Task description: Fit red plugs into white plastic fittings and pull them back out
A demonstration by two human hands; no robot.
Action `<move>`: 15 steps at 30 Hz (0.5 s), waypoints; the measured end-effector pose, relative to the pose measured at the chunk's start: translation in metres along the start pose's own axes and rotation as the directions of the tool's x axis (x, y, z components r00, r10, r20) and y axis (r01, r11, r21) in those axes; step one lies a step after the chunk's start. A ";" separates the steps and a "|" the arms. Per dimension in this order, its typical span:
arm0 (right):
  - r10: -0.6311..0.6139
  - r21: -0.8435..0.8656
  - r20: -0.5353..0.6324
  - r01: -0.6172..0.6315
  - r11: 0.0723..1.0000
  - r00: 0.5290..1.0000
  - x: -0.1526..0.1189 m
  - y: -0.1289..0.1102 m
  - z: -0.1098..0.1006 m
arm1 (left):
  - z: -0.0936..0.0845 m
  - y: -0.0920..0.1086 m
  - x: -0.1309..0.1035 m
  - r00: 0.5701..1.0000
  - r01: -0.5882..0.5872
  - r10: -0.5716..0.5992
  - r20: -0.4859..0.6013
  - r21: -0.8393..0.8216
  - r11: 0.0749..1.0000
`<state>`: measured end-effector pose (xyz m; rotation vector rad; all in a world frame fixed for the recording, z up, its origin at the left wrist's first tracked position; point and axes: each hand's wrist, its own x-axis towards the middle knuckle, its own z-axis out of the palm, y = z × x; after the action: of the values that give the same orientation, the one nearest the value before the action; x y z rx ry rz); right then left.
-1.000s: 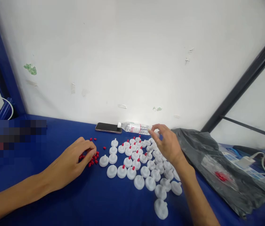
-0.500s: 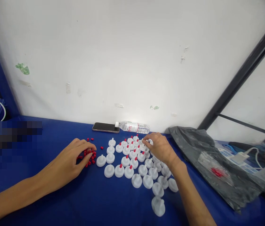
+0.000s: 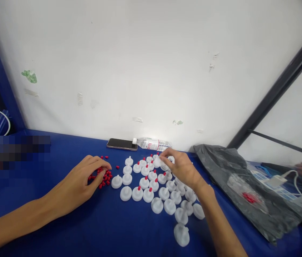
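Head view: white nozzle discs [image 3: 125, 193] are lying across the centre and lower centre of the frame on a blue tabletop [image 3: 99, 232], several of them topped by red caps [image 3: 148, 190]. Left of centre, a heap of loose caps [image 3: 109, 174] is being covered in part by the left hand [image 3: 82, 182]; its fingers are being held curled, and whether a cap is being pinched cannot be told. Right of centre, the fingertips of the right hand [image 3: 185, 169] are being held nearly together at the edge of one white disc [image 3: 157, 162]; whether it is being gripped or only touched cannot be told. By judgement, such close work is being served best by a light pinch at the rim, the wrist being kept high so that neighbouring discs are not being knocked, and by the loose caps being kept gathered, nozzles being left upright and unobstructed.
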<state>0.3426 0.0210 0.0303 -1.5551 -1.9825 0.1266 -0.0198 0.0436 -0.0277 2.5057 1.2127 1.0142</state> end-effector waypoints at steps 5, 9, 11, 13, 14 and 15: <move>0.003 0.127 -0.089 0.008 0.992 0.996 -0.002 -0.012 -0.002 | -0.002 0.009 -0.002 1.000 -0.014 0.014 -0.004 -0.034 0.999; -0.036 0.158 -0.086 0.049 0.986 0.996 -0.003 -0.031 0.009 | -0.008 0.023 -0.004 0.999 -0.009 0.007 -0.039 -0.062 0.998; -0.085 0.164 -0.077 0.097 0.982 0.993 -0.005 -0.044 0.014 | -0.011 0.031 -0.005 0.997 -0.037 0.033 -0.069 -0.062 0.997; -0.138 0.182 -0.043 0.144 0.973 0.989 -0.008 -0.058 0.016 | -0.012 0.037 -0.006 0.990 -0.105 0.099 -0.101 -0.055 0.993; -0.163 0.190 -0.022 0.164 0.968 0.986 -0.010 -0.065 0.017 | -0.012 0.040 -0.007 0.983 -0.147 0.140 -0.115 -0.052 0.988; -0.189 0.193 -0.001 0.186 0.963 0.982 -0.012 -0.072 0.018 | -0.011 0.041 -0.007 0.975 -0.190 0.183 -0.126 -0.048 0.981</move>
<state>0.2734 -0.0073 0.0418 -1.2420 -2.0531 0.2479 -0.0044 0.0099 -0.0055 2.5823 0.9734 1.2437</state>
